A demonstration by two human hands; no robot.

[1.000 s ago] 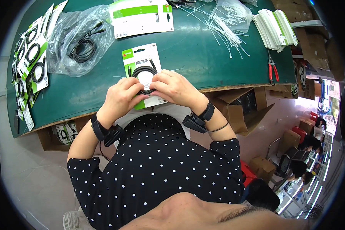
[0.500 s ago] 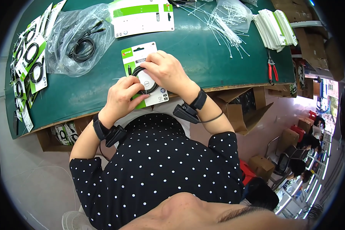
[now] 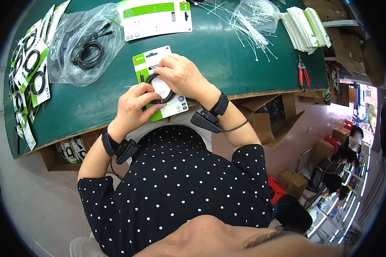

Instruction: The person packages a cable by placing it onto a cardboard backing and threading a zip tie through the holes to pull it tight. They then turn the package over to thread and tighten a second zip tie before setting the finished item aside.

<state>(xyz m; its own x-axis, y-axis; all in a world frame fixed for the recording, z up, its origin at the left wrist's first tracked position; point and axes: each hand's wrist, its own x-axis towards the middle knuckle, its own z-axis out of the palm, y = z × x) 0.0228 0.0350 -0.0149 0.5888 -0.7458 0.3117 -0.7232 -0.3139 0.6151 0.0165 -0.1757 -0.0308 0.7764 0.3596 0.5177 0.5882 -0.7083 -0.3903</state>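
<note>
A coiled black cable (image 3: 170, 97) lies against a white and green backing card (image 3: 141, 64) at the table's near edge. The fingers of my left hand (image 3: 134, 105) are closed at the lower left of the coil, with the thumb over the card's green bottom edge. From the upper right, my right hand (image 3: 181, 78) pinches the top of the coil, its fingertips pressed together. The cable's plug end stands beside the coil on the left. My fingers hide part of the coil and whatever fastens it.
Beyond my hands is a clear bag with a black cable (image 3: 89, 55), beside a larger card (image 3: 156, 23). White cable ties (image 3: 253, 30), stacked cards (image 3: 303, 32) and red-handled pliers (image 3: 303, 76) lie to the right. Carded cables (image 3: 32, 64) pile up at left.
Both hands keep their grip on the coil and card, with only slight finger shifts. The whole view has moved a little.
</note>
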